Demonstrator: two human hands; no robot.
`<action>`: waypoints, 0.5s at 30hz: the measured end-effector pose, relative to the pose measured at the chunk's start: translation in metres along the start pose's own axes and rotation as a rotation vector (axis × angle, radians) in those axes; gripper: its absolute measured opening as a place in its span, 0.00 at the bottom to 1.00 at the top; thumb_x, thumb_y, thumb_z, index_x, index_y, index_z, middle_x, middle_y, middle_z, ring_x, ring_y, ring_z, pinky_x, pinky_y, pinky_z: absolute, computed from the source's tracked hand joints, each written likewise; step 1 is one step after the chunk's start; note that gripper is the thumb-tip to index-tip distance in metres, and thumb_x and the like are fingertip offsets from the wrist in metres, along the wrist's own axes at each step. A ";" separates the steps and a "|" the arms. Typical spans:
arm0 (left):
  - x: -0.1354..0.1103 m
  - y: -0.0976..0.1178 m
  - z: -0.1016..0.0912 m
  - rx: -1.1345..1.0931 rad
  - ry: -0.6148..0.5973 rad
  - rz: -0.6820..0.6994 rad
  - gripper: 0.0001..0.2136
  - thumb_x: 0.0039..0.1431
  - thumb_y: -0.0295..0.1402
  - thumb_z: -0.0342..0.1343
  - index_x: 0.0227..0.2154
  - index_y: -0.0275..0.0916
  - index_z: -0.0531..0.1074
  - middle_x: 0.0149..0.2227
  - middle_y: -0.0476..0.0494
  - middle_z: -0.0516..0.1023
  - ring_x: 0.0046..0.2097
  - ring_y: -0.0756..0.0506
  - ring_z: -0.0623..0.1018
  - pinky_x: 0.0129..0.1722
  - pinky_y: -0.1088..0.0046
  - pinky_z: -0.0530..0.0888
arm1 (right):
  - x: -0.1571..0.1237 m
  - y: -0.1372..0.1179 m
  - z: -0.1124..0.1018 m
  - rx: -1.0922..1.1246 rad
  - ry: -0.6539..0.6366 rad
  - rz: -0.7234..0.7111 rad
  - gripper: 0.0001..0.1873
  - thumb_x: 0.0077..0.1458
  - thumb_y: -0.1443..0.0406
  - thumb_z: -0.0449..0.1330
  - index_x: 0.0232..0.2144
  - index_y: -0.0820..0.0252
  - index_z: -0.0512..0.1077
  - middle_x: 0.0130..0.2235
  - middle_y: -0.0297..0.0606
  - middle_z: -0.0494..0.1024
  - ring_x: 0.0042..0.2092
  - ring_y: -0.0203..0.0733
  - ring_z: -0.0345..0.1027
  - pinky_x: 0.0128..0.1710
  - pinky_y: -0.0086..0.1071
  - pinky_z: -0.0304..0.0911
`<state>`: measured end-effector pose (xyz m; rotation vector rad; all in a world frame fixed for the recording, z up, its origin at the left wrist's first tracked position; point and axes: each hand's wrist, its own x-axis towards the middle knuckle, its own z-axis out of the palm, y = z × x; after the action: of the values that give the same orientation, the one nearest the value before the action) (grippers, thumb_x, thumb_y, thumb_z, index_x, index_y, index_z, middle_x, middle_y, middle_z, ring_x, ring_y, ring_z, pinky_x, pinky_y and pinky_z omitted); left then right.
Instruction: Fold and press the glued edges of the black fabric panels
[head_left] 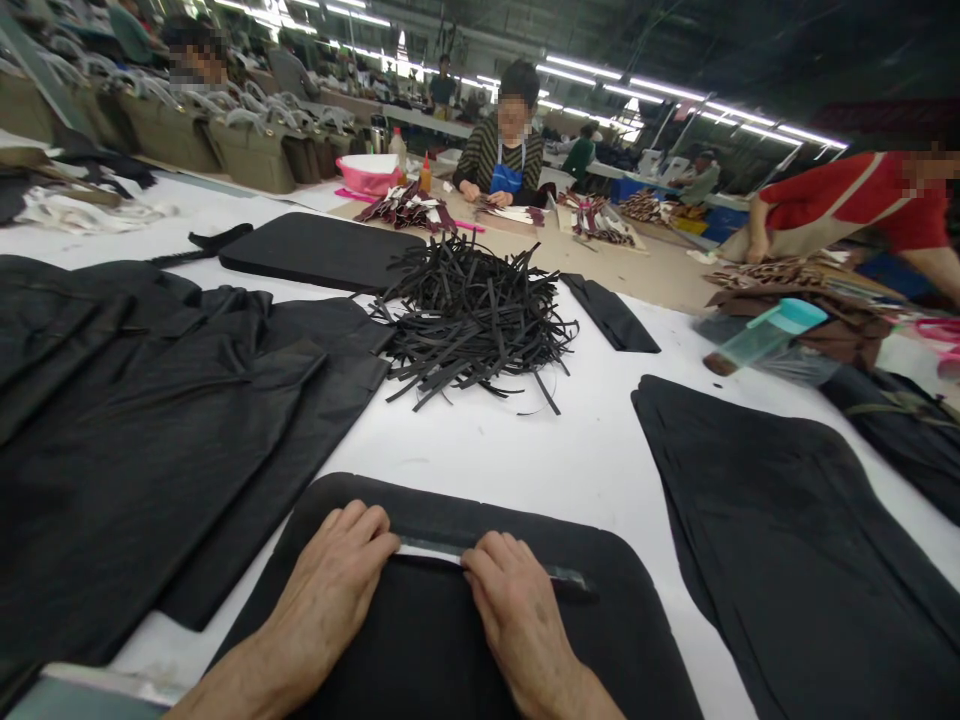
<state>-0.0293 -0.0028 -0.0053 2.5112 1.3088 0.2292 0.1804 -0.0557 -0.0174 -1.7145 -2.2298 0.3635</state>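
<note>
A black panel with rounded corners (622, 560) lies right in front of me. Over its near part is a black fabric piece (420, 630), whose far edge both hands pinch. My left hand (334, 575) is closed on the left of that edge, and my right hand (517, 600) is closed a short way to its right. Between my fingertips shows a narrow white strip (429, 552), beside a dark glossy band (574, 582) that runs across the panel. Fingertips are partly hidden beneath the hands.
A heap of black strips (480, 320) lies beyond the panel. Black fabric (187, 400) spreads at left, with stacked black pieces (787, 510) at right. A bottle with a turquoise lid (772, 335) lies farther back. Co-workers (506, 150) work across the table.
</note>
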 end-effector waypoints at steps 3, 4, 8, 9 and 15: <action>0.006 0.005 -0.002 -0.077 -0.044 0.017 0.14 0.59 0.19 0.42 0.31 0.41 0.70 0.35 0.48 0.69 0.37 0.45 0.64 0.36 0.65 0.62 | 0.001 0.000 0.002 0.012 0.011 -0.023 0.09 0.59 0.73 0.51 0.32 0.57 0.67 0.32 0.34 0.67 0.34 0.41 0.58 0.34 0.34 0.53; 0.008 0.007 -0.001 -0.097 -0.052 0.026 0.13 0.59 0.20 0.43 0.31 0.41 0.70 0.34 0.48 0.69 0.37 0.45 0.64 0.37 0.65 0.62 | 0.001 0.000 0.003 0.012 0.021 -0.028 0.09 0.60 0.73 0.51 0.32 0.57 0.68 0.32 0.34 0.67 0.34 0.41 0.58 0.33 0.34 0.53; 0.015 0.016 0.009 -0.173 -0.027 0.113 0.12 0.61 0.21 0.43 0.31 0.40 0.69 0.33 0.48 0.69 0.37 0.46 0.65 0.38 0.66 0.64 | -0.001 0.002 0.004 0.004 0.062 -0.050 0.09 0.60 0.72 0.50 0.32 0.57 0.68 0.33 0.35 0.67 0.33 0.41 0.57 0.33 0.34 0.53; 0.016 0.018 0.013 -0.188 -0.014 0.140 0.11 0.61 0.21 0.43 0.31 0.39 0.69 0.33 0.48 0.69 0.37 0.46 0.65 0.38 0.66 0.64 | -0.001 0.003 0.005 0.004 0.073 -0.059 0.09 0.60 0.72 0.50 0.32 0.58 0.68 0.33 0.35 0.67 0.33 0.41 0.57 0.32 0.34 0.53; 0.015 0.015 0.022 -0.215 0.010 0.228 0.10 0.61 0.21 0.44 0.32 0.38 0.68 0.34 0.48 0.68 0.37 0.46 0.66 0.37 0.68 0.66 | -0.003 0.009 0.006 -0.012 0.093 -0.130 0.06 0.60 0.71 0.52 0.33 0.59 0.69 0.33 0.35 0.67 0.34 0.41 0.57 0.32 0.34 0.54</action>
<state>-0.0029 -0.0024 -0.0206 2.4720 0.9428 0.4097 0.1862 -0.0563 -0.0269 -1.5488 -2.2652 0.2361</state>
